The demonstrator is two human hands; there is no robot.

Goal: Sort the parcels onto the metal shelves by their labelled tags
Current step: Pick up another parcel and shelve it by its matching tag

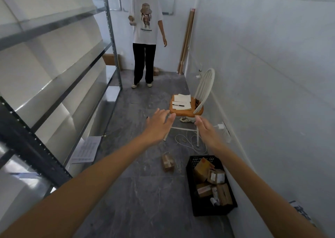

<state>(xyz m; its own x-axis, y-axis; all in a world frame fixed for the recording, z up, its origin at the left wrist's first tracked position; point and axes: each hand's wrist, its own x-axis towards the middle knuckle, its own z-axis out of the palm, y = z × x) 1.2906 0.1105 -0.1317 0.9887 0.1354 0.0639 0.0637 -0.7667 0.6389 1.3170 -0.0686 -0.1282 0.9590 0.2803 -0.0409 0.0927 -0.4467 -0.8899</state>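
Both hands, left hand [159, 124] and right hand [205, 129], spread empty; black crate [190, 183] holds cardboard parcels [215, 179].

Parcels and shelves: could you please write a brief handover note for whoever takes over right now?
Left hand and right hand: both open, stretched forward, holding nothing.
Parcels: several in the black crate on the floor by the right wall; one loose parcel on the floor just left of it.
Shelves on the left: no parcels visible on the near levels.
Done: nothing visibly sorted.
To do: pick up each parcel, read its tag, shelve it.
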